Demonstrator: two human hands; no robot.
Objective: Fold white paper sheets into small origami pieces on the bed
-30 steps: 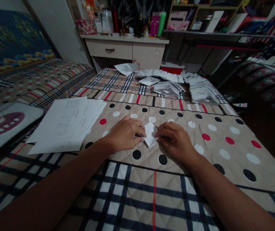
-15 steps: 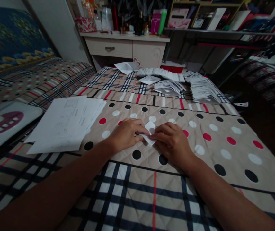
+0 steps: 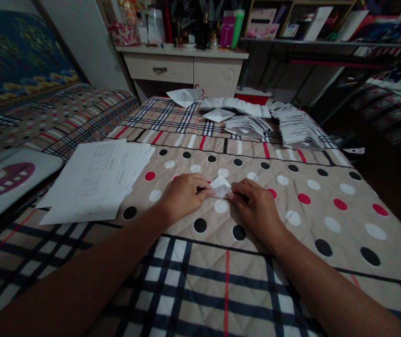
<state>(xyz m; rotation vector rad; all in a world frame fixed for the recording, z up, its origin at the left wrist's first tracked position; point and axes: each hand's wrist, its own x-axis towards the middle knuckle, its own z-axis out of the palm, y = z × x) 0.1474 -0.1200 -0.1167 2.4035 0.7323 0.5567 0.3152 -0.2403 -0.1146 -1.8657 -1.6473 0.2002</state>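
Observation:
A small folded white paper piece (image 3: 220, 187) lies on the dotted part of the quilted bedspread (image 3: 292, 220), between my two hands. My left hand (image 3: 184, 194) has its fingers curled, and the fingertips pinch the paper's left edge. My right hand (image 3: 255, 206) is curled too, with its fingers pressing the paper's right edge. The paper has shrunk to a compact folded shape, with most of it showing between the fingertips.
A stack of printed white sheets (image 3: 97, 180) lies to the left. Piles of folded white paper pieces (image 3: 253, 119) lie at the far end of the bed. A white and maroon pad (image 3: 5, 182) sits at far left. A cluttered dresser (image 3: 182, 70) stands beyond the bed.
The paper has been folded smaller and shifted slightly away from me. Both hands have moved with it, staying closed on its edges.

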